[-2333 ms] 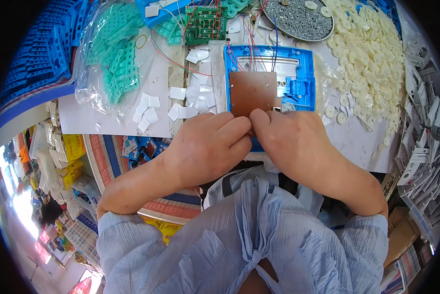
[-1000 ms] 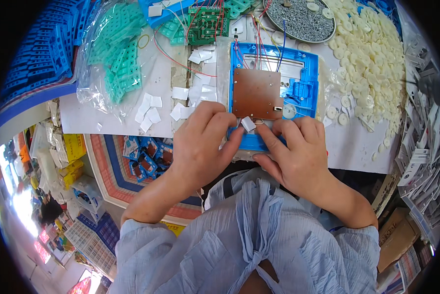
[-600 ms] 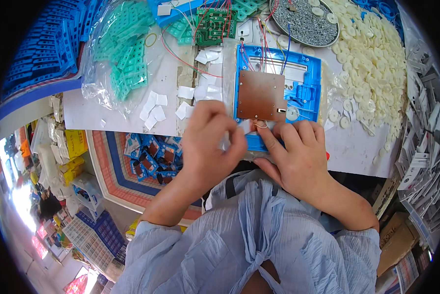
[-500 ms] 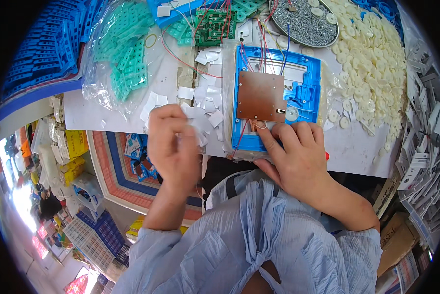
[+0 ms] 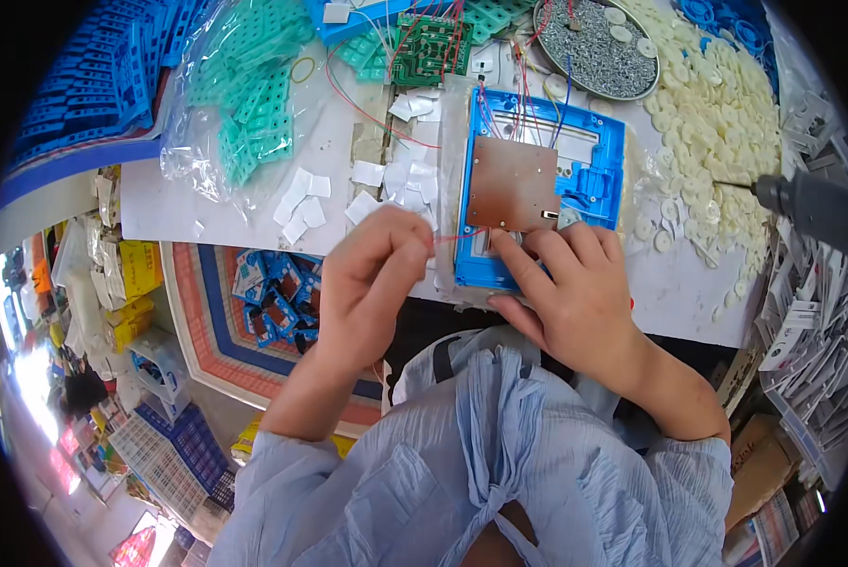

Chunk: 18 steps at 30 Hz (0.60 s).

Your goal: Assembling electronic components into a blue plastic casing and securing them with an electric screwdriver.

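A blue plastic case lies open on the table before me, with a brown circuit board over its left half. My right hand grips the case's near side, thumb at the near wall and index fingertip inside, by the board's lower edge. What lies under that fingertip is hidden. Left of the case, my left hand is closed in a pinch on a thin red wire, which stretches to the board's lower edge. Several thin wires rise from the far side of the case.
Loose white squares lie to the left, near a clear bag of green plastic parts. A green circuit board and a round tray of screws are beyond the case. Cream plastic discs and an electric screwdriver are at the right.
My left hand has moved right, toward the case, and the red wire is now drawn taut from it. The screwdriver has come into view at the right. My right hand stays on the case.
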Motion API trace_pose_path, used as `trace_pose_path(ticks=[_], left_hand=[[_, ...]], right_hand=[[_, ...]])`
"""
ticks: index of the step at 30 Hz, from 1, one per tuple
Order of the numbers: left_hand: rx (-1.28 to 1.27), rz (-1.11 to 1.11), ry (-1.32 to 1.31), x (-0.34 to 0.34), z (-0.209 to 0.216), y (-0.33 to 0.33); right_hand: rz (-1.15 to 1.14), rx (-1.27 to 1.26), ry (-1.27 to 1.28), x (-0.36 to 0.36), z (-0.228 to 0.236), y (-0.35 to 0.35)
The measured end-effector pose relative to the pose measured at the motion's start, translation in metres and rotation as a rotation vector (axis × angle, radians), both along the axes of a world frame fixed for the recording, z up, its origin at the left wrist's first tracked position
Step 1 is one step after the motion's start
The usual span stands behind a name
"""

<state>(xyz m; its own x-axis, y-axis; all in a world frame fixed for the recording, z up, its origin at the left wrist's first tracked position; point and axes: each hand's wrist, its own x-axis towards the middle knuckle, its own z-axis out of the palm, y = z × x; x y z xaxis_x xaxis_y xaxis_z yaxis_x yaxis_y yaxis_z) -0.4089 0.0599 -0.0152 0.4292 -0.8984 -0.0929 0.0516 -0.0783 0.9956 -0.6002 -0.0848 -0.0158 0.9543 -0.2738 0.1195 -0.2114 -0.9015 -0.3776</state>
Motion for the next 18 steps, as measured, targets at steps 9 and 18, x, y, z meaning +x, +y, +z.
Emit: trace_pose_path(ticks=[9, 18], left_hand=[[-0.081, -0.067, -0.065, 0.011, -0.003, -0.042], [-0.11, 0.006, 0.028, 0.01, -0.009, -0.037]], right_hand=[[0.058, -0.121, 0.207, 0.007, 0.011, 0.005], [0.157, 0.074, 0.204, -0.001, 0.021, -0.014]])
